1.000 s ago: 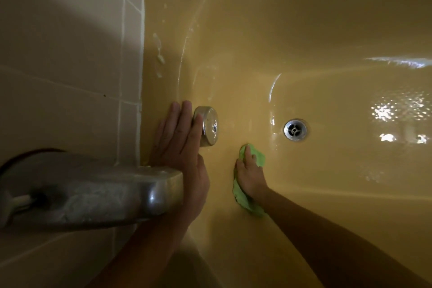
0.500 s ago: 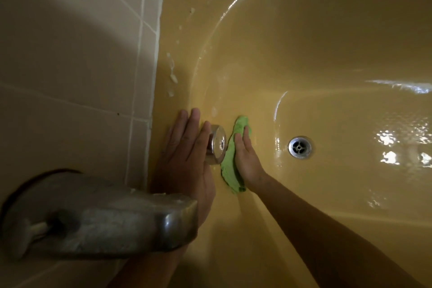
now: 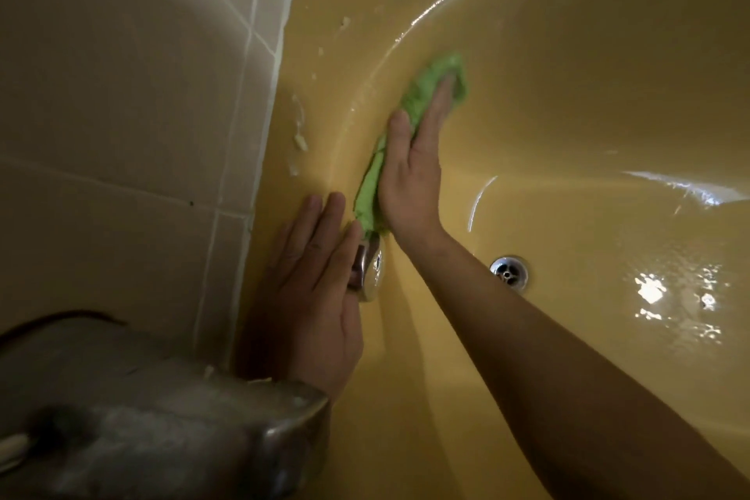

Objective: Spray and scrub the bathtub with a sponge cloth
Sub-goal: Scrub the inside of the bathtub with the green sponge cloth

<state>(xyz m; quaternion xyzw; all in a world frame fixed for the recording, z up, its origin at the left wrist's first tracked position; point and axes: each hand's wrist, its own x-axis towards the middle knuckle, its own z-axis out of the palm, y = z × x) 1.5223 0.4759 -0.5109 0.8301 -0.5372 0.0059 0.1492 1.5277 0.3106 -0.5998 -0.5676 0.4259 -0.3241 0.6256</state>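
Beige wall tiles (image 3: 121, 93) meet a yellow bathtub (image 3: 588, 101), whose wet end wall curves up beyond both hands. The right hand (image 3: 410, 179) lies flat with its fingers straight and presses the green sponge cloth (image 3: 414, 101) against that curve. The cloth is stretched long under palm and fingers and pokes out past the fingertips, which I judge spreads the pressure for a scrubbing stroke below the rim. The left hand (image 3: 320, 288), also flat and holding nothing, rests on the tub wall just short of the cloth's near end, beside the chrome overflow cap (image 3: 372, 274); it looks like a brace for leaning in. The drain (image 3: 509, 272) sits right of the right forearm, and a dull metal spout (image 3: 162, 418) hides the left wrist. No brand, label or writing is readable.
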